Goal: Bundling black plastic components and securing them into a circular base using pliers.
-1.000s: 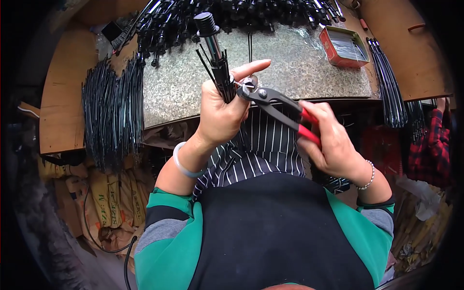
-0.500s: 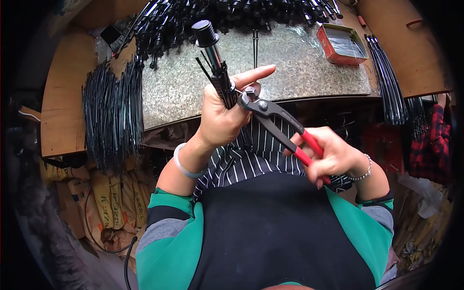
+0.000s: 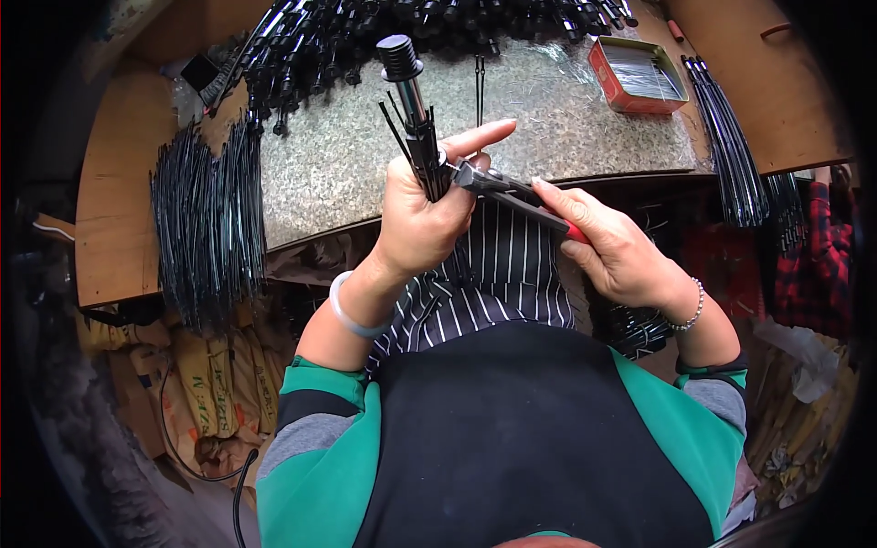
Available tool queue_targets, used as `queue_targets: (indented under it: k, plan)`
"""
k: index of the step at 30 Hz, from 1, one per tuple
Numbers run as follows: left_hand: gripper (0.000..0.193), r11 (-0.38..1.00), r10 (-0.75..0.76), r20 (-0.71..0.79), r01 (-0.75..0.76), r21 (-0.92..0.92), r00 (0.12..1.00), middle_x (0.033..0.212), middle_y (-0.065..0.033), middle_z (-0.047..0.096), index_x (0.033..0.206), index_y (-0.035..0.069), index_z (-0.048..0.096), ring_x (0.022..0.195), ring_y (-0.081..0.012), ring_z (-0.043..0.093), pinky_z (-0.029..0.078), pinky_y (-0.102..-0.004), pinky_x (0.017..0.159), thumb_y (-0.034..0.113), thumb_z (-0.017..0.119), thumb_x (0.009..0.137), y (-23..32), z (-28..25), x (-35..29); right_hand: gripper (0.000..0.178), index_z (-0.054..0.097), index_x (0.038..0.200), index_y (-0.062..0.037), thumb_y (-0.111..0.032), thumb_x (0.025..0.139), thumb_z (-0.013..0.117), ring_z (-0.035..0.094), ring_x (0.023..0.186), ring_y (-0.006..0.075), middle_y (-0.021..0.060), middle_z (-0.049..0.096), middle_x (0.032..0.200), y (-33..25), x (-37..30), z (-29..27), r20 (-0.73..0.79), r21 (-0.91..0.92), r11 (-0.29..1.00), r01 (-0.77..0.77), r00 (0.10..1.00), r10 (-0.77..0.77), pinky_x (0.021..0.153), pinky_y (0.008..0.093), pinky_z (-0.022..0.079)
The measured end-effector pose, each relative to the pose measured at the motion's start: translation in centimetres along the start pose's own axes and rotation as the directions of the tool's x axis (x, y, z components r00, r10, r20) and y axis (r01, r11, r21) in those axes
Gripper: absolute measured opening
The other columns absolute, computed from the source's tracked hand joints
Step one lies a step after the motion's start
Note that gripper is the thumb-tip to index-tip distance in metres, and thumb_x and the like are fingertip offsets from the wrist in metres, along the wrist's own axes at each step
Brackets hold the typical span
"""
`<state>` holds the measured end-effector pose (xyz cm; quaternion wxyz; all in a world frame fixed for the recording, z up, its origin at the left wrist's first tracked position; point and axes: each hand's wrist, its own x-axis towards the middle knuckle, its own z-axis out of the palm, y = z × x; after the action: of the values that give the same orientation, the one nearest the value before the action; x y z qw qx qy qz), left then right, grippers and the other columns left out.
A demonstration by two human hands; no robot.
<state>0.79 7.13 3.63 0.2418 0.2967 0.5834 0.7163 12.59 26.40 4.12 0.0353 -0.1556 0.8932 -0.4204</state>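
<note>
In front of my body, my left hand (image 3: 409,219) is wrapped round a black umbrella frame (image 3: 416,100), with its forefinger stretched out to the right. The frame stands nearly upright, showing a ribbed black end, a bright metal tube and thin black ribs. My right hand (image 3: 626,256) grips pliers (image 3: 521,196) with dark jaws and red handles, mostly covered by the fingers. Their handles are squeezed together. The jaws are at the frame's side, by my left thumb; whatever lies between them is too small to make out.
More black umbrella frames (image 3: 365,50) are piled at the back of the speckled tabletop (image 3: 311,173). Thin black ribs (image 3: 206,219) hang over its left edge. A red tin (image 3: 617,91) holds fine wires; dark rods (image 3: 726,146) lie beyond it. Another person's plaid sleeve (image 3: 813,247) shows at far right.
My right hand has moved up and closer to the frame, and the pliers' spread handles have come together. The left hand and the frame have barely moved.
</note>
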Motion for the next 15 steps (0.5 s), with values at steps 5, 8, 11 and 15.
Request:
queue_targets:
  k: [5, 8, 11, 15]
  plan:
    - [0.04, 0.999, 0.045, 0.03, -0.046, 0.019, 0.999, 0.055, 0.0074, 0.037, 0.122, -0.013, 0.043, 0.041, 0.0007, 0.033, 0.025, -0.0154, 0.038, 0.007, 0.05, 0.087, -0.1, 0.1, 0.2, 0.042, 0.043, 0.123, 0.0001, -0.006, 0.083, 0.054, 0.057, 0.087, 0.0335, 0.0196, 0.055, 0.099, 0.2, -0.5, -0.4, -0.032, 0.015, 0.998, -0.053, 0.998, 0.054, 0.078, 0.0349, 0.045]
    - [0.039, 0.993, 0.048, 0.078, -0.055, 0.101, 0.996, 0.057, 0.0074, 0.04, 0.121, -0.01, 0.047, 0.045, 0.0017, 0.034, 0.025, -0.0148, 0.041, 0.0, 0.044, 0.084, 0.0, -0.1, 0.2, 0.021, 0.054, 0.094, -0.0003, -0.018, 0.084, 0.059, 0.058, 0.064, 0.0312, 0.0167, 0.057, 0.077, 0.2, -0.9, -1.0, -0.061, 0.005, 0.99, -0.14, 0.988, 0.14, 0.058, 0.0355, 0.045]
    - [0.042, 0.909, 0.138, 0.148, -0.185, 0.373, 0.979, 0.059, 0.0072, 0.043, 0.121, -0.005, 0.05, 0.047, 0.0023, 0.034, 0.024, -0.0147, 0.043, -0.004, 0.043, 0.081, 0.7, 0.0, 0.2, 0.021, 0.053, 0.088, -0.0008, -0.019, 0.083, 0.061, 0.057, 0.064, 0.0318, 0.0171, 0.055, 0.074, -0.5, -0.9, -2.5, 0.024, -0.149, 0.962, -0.23, 0.972, 0.236, 0.056, 0.0358, 0.044]
    - [0.047, 0.986, -0.03, 0.069, 0.018, 0.166, 0.997, 0.055, 0.0073, 0.041, 0.128, -0.004, 0.042, 0.043, 0.0006, 0.032, 0.024, -0.0164, 0.041, -0.005, 0.044, 0.082, 1.3, -0.1, 0.5, 0.023, 0.052, 0.09, -0.0009, -0.021, 0.083, 0.061, 0.056, 0.067, 0.0354, 0.0173, 0.053, 0.07, -0.4, -0.2, -2.3, -0.12, -0.26, 0.958, -0.123, 0.988, 0.094, 0.059, 0.0368, 0.044]
